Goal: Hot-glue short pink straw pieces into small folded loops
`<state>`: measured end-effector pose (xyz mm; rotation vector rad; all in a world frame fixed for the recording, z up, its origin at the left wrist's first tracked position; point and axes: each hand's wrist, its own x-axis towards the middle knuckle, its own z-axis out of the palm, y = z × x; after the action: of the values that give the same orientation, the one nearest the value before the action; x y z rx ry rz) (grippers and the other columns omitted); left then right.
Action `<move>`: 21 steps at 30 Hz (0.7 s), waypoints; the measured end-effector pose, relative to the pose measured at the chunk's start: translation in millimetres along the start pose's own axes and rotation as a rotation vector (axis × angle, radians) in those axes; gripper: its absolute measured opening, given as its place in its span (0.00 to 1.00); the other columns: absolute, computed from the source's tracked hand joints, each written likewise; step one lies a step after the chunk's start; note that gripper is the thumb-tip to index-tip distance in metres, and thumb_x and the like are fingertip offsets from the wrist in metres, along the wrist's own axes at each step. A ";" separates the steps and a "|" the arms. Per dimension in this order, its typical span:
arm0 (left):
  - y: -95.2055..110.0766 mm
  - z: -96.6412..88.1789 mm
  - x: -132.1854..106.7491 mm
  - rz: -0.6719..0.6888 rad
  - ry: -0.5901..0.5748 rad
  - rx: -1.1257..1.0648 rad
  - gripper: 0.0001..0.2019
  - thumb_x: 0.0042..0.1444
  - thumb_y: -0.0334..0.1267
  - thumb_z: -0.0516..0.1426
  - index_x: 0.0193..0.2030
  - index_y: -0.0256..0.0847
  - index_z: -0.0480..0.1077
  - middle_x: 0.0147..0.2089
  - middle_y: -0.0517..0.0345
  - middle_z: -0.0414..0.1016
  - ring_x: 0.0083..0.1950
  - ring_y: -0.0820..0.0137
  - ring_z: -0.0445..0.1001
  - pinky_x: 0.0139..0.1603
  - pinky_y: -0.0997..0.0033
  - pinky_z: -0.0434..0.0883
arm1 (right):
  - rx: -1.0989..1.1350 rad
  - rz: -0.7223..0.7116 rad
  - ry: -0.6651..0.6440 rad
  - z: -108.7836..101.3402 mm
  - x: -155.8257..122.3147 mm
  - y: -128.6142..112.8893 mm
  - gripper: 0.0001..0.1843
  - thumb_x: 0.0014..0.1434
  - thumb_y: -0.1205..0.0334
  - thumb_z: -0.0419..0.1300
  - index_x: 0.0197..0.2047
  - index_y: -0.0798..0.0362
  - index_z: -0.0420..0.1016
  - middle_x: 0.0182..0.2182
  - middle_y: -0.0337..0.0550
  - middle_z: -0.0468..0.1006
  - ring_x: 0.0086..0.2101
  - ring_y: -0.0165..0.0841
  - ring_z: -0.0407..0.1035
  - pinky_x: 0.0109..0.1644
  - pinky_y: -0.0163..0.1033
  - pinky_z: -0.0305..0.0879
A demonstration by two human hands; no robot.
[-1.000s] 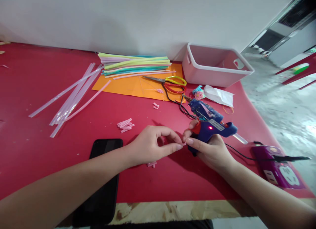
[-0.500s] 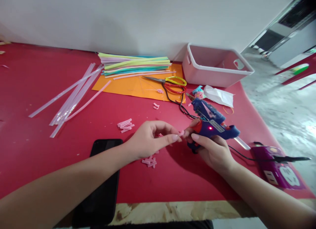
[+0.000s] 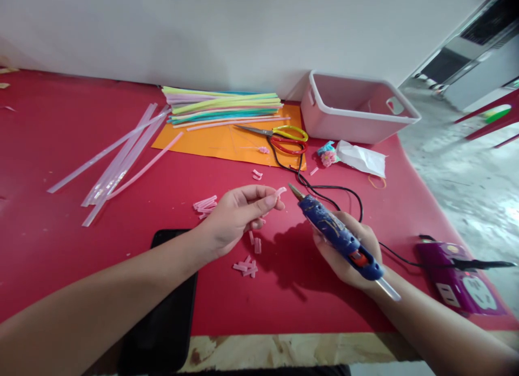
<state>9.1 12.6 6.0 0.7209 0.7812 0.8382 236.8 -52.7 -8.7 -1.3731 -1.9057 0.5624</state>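
Note:
Between the thumb and fingertips of my left hand point(image 3: 241, 214) is a short pink pipe cleaner piece point(image 3: 280, 191). My right hand point(image 3: 352, 249) is wrapped round a blue glue gun point(image 3: 332, 225), its nozzle tilted up and left, close to the pink piece but apart from it. A clear glue stick point(image 3: 389, 289) sticks out of the gun's back end. Short pink cut pieces point(image 3: 246, 267) lie in a small pile below my left hand, and another pile of pink pieces point(image 3: 205, 204) lies to its left, partly hidden by the hand.
Scissors point(image 3: 270, 133) and colourful pipe cleaners point(image 3: 223, 108) lie on an orange sheet point(image 3: 194, 143). A pink bin point(image 3: 352, 116) stands at the back right. Clear glue sticks point(image 3: 121, 160) lie left, a phone point(image 3: 170, 311) in front. The gun's cord runs near a purple power strip point(image 3: 460, 279).
My right hand has turned the glue gun so its nozzle points up and left towards the pink piece. My left hand has moved slightly left and up, away from the right fingers.

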 end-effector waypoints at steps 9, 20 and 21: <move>0.1 -1.1 -1.0 0.013 -0.004 0.043 0.14 0.46 0.40 0.72 0.30 0.36 0.74 0.30 0.63 0.75 0.24 0.82 0.63 0.24 0.82 0.63 | -0.007 0.082 0.000 1.1 -1.6 -3.1 0.08 0.54 0.65 0.62 0.38 0.46 0.71 0.24 0.36 0.76 0.20 0.30 0.68 0.25 0.36 0.63; 1.6 -1.3 -1.8 0.027 -0.045 0.054 0.11 0.48 0.40 0.70 0.28 0.36 0.74 0.30 0.63 0.75 0.25 0.82 0.64 0.25 0.82 0.62 | 0.045 0.096 0.006 1.4 -0.8 -8.5 0.10 0.52 0.68 0.60 0.38 0.46 0.71 0.23 0.34 0.74 0.20 0.29 0.66 0.28 0.37 0.64; 1.8 -1.0 -2.0 0.020 -0.040 0.050 0.11 0.47 0.39 0.70 0.28 0.36 0.75 0.29 0.62 0.75 0.25 0.82 0.64 0.25 0.83 0.62 | 0.053 0.097 -0.004 0.7 -0.4 -8.2 0.10 0.51 0.68 0.60 0.38 0.46 0.71 0.23 0.34 0.74 0.20 0.29 0.65 0.28 0.37 0.65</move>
<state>6.7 12.0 7.5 0.7888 0.7622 0.8227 231.1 -55.8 -3.5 -1.4375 -1.8216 0.6585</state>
